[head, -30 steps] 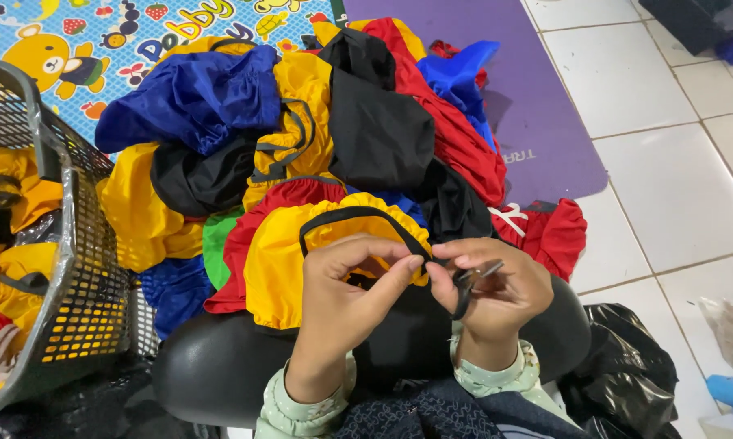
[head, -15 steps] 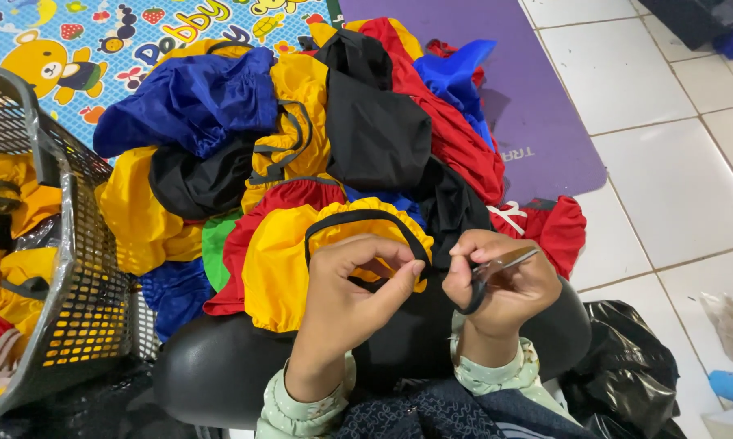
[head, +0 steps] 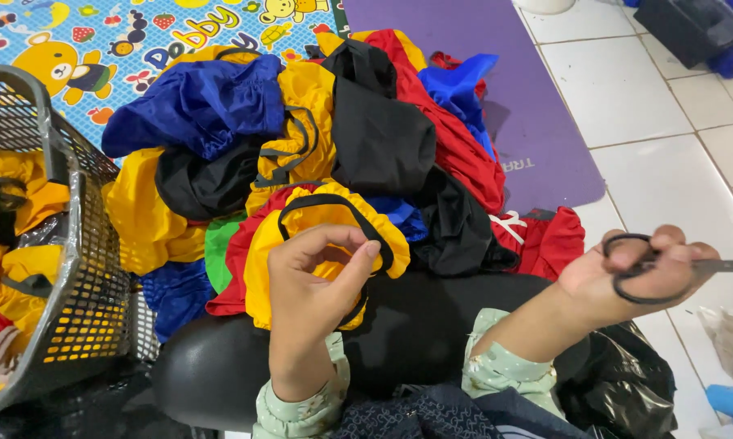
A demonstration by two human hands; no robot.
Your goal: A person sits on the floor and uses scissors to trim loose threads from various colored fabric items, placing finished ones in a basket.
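Yellow cloth, thin, limp, light; best pinched at black trim. Left hand pinches it, right hand closed on scissors, far right.

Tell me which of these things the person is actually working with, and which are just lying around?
In use:
left hand pinching the yellow garment with black trim
right hand holding black scissors
black stool under the garment

Lying about:
pile of clothes
basket of yellow pieces
purple mat
play mat
black bag
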